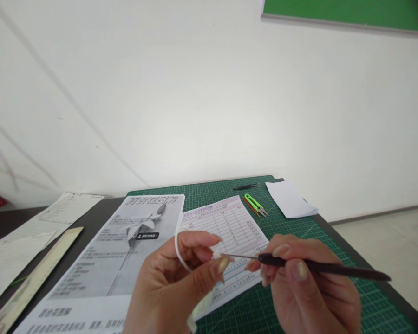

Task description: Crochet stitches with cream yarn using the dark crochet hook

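My left hand (181, 278) is closed in a pinch on a small piece of white crochet work (216, 254). White yarn (179, 253) loops over the index finger of that hand, and more of it hangs below the palm. In my right hand (310, 283) is a crochet hook (341, 270) with a dark handle, held like a pen. Its thin metal shaft points left and its tip meets the white stitches between my left fingertips. The exact seat of the tip in the stitches is too small to make out.
A green cutting mat (209, 189) covers much of the dark table. On it lie a printed form (226, 218), green thread snips (253, 202), black tweezers (245, 186) and white paper (290, 199). Leftward are a printed flower sheet (125, 250), a ruler (38, 278) and handwritten pages (14, 264). A white wall rises behind.
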`<state>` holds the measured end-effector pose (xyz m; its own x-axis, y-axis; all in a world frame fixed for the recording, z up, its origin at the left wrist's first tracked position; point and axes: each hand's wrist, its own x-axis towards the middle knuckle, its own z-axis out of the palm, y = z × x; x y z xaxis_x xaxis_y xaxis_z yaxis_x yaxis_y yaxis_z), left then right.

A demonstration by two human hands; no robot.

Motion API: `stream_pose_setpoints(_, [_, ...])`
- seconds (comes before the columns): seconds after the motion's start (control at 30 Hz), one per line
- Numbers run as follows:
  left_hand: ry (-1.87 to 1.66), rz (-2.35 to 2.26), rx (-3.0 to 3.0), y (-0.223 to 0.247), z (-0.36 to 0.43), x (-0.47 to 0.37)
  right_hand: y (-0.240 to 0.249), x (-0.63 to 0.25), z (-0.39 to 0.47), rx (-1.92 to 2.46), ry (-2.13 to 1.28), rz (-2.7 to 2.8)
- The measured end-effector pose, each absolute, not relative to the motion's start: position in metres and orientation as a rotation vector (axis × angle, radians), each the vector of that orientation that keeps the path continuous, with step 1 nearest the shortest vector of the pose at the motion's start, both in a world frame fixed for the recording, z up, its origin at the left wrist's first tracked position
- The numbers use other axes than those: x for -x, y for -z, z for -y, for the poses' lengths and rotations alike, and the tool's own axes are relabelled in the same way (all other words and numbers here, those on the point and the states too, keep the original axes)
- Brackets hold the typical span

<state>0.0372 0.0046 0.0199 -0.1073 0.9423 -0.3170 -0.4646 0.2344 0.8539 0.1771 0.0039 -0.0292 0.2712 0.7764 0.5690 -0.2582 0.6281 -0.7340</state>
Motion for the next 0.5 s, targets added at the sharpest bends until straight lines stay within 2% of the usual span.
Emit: stream_pose_setpoints(0.5, [-1.165,-0.975,-0.629,-0.010,-0.008,-0.026,0.029,-0.177,-0.003,0.551,-0.771,1.057])
